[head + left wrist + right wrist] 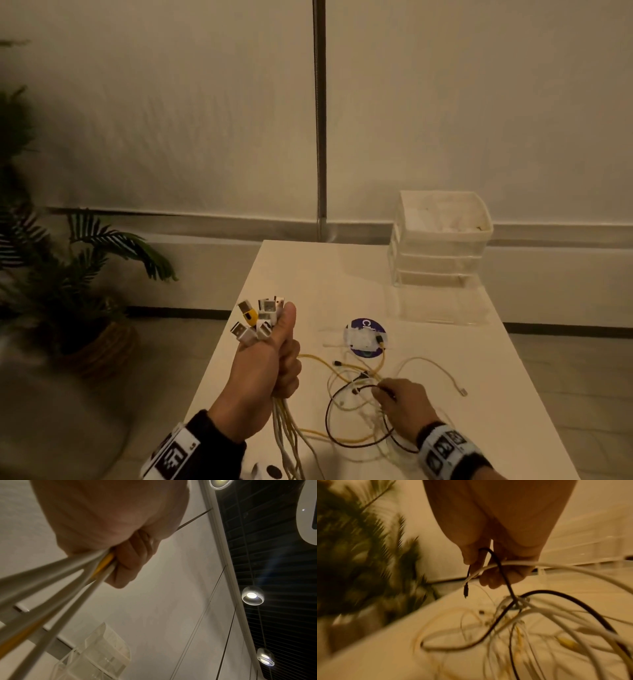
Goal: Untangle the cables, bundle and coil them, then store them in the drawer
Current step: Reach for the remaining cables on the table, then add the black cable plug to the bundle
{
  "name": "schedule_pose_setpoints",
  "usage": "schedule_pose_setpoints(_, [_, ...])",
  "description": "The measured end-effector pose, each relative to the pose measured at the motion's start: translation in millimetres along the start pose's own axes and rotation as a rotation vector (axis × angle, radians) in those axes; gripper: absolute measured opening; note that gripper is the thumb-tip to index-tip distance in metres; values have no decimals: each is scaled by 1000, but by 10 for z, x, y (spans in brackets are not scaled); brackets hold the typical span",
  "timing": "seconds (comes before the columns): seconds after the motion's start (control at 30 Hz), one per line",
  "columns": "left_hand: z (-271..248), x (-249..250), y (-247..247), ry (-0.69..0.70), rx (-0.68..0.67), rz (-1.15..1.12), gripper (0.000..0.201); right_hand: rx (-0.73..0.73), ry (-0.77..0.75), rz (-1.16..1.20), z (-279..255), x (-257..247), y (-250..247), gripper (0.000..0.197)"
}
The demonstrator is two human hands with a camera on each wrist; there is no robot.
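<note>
While the head view looks down over the white desk (428,342), the left hand (263,373) stands raised at about 7 o'clock, its grip closed in a fist around a bundle of cables (286,435) whose USB plugs (258,320) fan out above the thumb, one of them yellow, while the strands hang down from under the fist toward the near edge; at 5 o'clock the right hand (402,406) rests low among the loose cables (356,387) spread on the desk, white, yellow and one black cable (329,421), with its grip pinched on the black one, a round blue disc (364,337) lies just beyond the tangle, a clear drawer unit (442,240) stands at the far 1 o'clock corner, and a potted plant (68,274) sits on the floor at 9 o'clock; in the left wrist view the fingers (132,561) curl tightly round white and yellow strands (102,563) that run out to 8 o'clock, with the drawer unit (102,653) at 6 o'clock; in the blurred right wrist view the right hand (498,563) holds the black cable (498,563) looped over a finger together with a white cable (539,564), the black plug (466,590) dangling at 7 o'clock of the hand, the tangle (522,622) lying on the desk below
</note>
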State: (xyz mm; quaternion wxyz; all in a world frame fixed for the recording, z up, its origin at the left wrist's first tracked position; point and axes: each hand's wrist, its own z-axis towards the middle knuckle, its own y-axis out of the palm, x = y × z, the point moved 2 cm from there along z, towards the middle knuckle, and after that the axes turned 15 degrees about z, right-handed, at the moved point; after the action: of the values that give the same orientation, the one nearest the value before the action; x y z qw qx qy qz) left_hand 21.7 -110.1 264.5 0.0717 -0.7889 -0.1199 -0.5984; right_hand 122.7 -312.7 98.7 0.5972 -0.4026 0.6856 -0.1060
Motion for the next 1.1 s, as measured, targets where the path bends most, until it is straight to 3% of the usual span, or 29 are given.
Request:
schedule_pose_setpoints(0.1, [131,31,87,-19,-9,-15,50,198,38,483,27,-231,-462,29])
schedule_pose_setpoints(0.17, [215,66,172,-34,-28,-26,51,227,87,890,30,-297,-703,27])
schedule_pose_setpoints(0.23, [297,111,268,-24,-57,-32,49,268,99,1011,18,-347,-895,23])
schedule_pose_setpoints(0.3, [346,164,372,-2,-100,-7,45,351,16,899,-18,-398,-1032,25])
schedule_pose_setpoints(0.37, [418,208,464,32,-139,0,43,405,-115,519,-34,-481,-1182,24])
schedule_pose_setpoints(0.4, [451,228,497,39,-149,4,43,358,-139,237,-4,-526,-1242,22])
schedule_pose_setpoints(0.47, [509,257,559,34,-169,21,41,227,-14,-145,86,-532,-1360,20])
schedule_pose_setpoints(0.5, [535,269,587,34,-177,26,41,229,55,-171,128,-534,-1440,19])
schedule_pose_setpoints(0.53, [558,279,616,33,-184,25,40,268,85,-103,159,-541,-1533,20])
schedule_pose_setpoints(0.6, [605,292,647,28,-186,4,39,393,11,432,205,-547,-1679,21])
schedule_pose_setpoints(0.63, [625,295,655,26,-182,-6,39,372,-9,744,185,-577,-1697,20])
schedule_pose_setpoints(0.7, [638,294,660,25,-179,-7,39,196,-37,1212,66,-715,-1651,20])
schedule_pose_setpoints(0.83, [656,302,652,42,-182,-14,36,4,-139,1444,-130,-1024,-1527,31])
schedule_pose_setpoints(0.9, [664,338,656,73,-206,-35,32,-118,-176,1444,-246,-1196,-1388,30])
schedule_pose_setpoints(0.97, [662,360,667,117,-224,-76,39,-142,-256,1241,-351,-1348,-1208,18])
schedule_pose_setpoints(1.1, [630,391,683,227,-202,-42,46,143,-551,667,-477,-1440,-849,24])
